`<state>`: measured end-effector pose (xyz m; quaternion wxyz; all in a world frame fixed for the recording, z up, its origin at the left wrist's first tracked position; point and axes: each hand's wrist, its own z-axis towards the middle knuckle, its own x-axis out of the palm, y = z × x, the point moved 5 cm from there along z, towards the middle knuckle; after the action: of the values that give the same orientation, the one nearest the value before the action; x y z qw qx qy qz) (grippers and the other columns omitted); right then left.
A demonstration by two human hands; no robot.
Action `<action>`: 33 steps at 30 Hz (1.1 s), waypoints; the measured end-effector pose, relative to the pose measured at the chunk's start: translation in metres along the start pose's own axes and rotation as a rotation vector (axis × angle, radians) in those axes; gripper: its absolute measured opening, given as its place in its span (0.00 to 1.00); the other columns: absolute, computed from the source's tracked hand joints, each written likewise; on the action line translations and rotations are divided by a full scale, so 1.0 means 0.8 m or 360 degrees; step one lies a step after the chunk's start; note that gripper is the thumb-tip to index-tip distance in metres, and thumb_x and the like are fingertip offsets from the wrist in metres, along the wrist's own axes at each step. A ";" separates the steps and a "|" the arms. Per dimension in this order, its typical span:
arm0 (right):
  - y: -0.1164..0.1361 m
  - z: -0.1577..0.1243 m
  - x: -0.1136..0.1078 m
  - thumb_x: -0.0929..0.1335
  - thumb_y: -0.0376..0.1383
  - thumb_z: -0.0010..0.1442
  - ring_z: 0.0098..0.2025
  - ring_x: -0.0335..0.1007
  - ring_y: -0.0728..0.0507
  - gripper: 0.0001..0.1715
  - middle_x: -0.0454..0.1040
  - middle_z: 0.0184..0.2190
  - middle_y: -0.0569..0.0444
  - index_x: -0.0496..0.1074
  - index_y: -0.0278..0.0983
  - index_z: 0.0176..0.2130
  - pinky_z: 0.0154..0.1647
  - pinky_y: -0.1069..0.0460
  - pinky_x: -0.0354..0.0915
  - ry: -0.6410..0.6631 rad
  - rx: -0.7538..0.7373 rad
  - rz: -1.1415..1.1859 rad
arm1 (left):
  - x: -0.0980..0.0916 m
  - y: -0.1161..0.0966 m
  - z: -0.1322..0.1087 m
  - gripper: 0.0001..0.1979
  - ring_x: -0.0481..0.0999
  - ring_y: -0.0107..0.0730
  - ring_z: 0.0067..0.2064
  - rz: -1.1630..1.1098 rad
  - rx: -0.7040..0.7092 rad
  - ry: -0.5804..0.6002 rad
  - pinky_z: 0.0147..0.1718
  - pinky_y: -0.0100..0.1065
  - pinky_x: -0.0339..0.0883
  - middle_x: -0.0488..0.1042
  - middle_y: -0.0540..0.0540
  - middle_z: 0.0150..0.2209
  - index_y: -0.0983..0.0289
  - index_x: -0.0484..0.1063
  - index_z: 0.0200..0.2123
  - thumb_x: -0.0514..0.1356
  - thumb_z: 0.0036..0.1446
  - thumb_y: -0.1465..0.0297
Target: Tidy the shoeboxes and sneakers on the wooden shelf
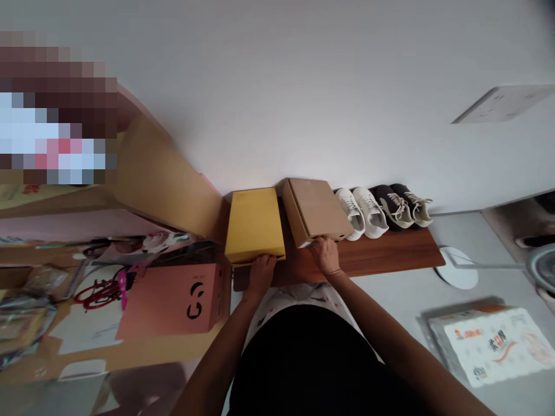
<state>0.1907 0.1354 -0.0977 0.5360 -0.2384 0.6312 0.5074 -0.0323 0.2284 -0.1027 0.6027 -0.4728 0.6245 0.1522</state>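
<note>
My left hand (261,271) rests against the near edge of a yellow shoebox (254,224) on a low wooden shelf (390,251); its fingers curl on the box's front edge. My right hand (325,255) touches the near end of a brown cardboard shoebox (314,209) beside it, fingers bent against the box front. A pair of white sneakers (363,212) and a pair of dark sneakers (405,205) stand to the right of the brown box, against the wall.
An orange box (173,300) with a black logo lies at the left among cluttered cartons and bags. A fan's white base (459,268) and a pack of tissue paper (494,344) sit on the floor at right. The white wall is right behind the shelf.
</note>
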 end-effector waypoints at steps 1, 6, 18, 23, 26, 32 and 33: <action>0.005 -0.005 0.013 0.62 0.32 0.66 0.47 0.64 0.37 0.14 0.71 0.44 0.42 0.69 0.33 0.50 0.51 0.45 0.61 0.0115 -0.0033 -0.0079 | 0.010 0.002 0.004 0.17 0.70 0.47 0.52 0.0039 0.0053 0.0059 0.57 0.45 0.60 0.73 0.64 0.49 0.61 0.75 0.50 0.48 0.67 0.71; 0.024 -0.024 0.050 0.60 0.28 0.67 0.46 0.66 0.41 0.17 0.75 0.45 0.44 0.72 0.37 0.50 0.49 0.51 0.61 0.0507 -0.0102 -0.0256 | 0.037 0.017 0.009 0.22 0.69 0.45 0.56 0.0079 0.0186 0.0180 0.58 0.43 0.59 0.72 0.62 0.55 0.61 0.72 0.57 0.49 0.64 0.77; 0.007 0.026 0.034 0.60 0.29 0.69 0.50 0.69 0.41 0.17 0.76 0.48 0.44 0.73 0.39 0.49 0.47 0.52 0.63 0.0670 0.0067 -0.0283 | 0.032 -0.009 0.002 0.25 0.65 0.53 0.61 0.0140 0.0014 0.0224 0.63 0.55 0.51 0.68 0.66 0.61 0.60 0.66 0.63 0.54 0.62 0.73; 0.019 0.010 0.033 0.63 0.30 0.66 0.55 0.65 0.39 0.17 0.73 0.52 0.41 0.73 0.35 0.51 0.57 0.48 0.61 0.0664 -0.0030 -0.0114 | 0.020 -0.012 -0.023 0.28 0.65 0.57 0.62 0.0273 -0.0302 0.0186 0.60 0.56 0.56 0.64 0.72 0.63 0.66 0.63 0.64 0.57 0.60 0.72; 0.013 -0.004 0.016 0.64 0.31 0.65 0.62 0.60 0.37 0.24 0.67 0.60 0.37 0.68 0.30 0.59 0.64 0.45 0.56 0.0567 -0.0133 0.0050 | 0.009 -0.015 -0.023 0.25 0.70 0.56 0.59 0.0102 -0.0421 0.0269 0.58 0.52 0.61 0.68 0.72 0.60 0.67 0.67 0.60 0.58 0.59 0.71; -0.128 -0.022 -0.078 0.63 0.35 0.66 0.59 0.67 0.39 0.22 0.71 0.57 0.40 0.70 0.34 0.58 0.61 0.46 0.62 0.0326 0.0137 0.0220 | 0.030 -0.159 0.034 0.19 0.77 0.44 0.51 -0.0909 -0.0148 0.0321 0.55 0.42 0.67 0.75 0.64 0.54 0.62 0.75 0.53 0.60 0.57 0.69; -0.159 -0.018 -0.093 0.63 0.34 0.66 0.57 0.69 0.38 0.22 0.72 0.56 0.39 0.70 0.33 0.58 0.60 0.46 0.63 0.0298 0.0257 0.0158 | 0.044 -0.200 0.051 0.20 0.78 0.42 0.49 -0.1010 -0.0074 0.0363 0.53 0.42 0.69 0.75 0.64 0.54 0.62 0.74 0.54 0.59 0.58 0.69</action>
<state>0.3152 0.0573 -0.0797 0.4664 -0.2092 0.7283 0.4564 0.1227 0.1639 -0.0826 0.5354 -0.6711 0.5061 -0.0827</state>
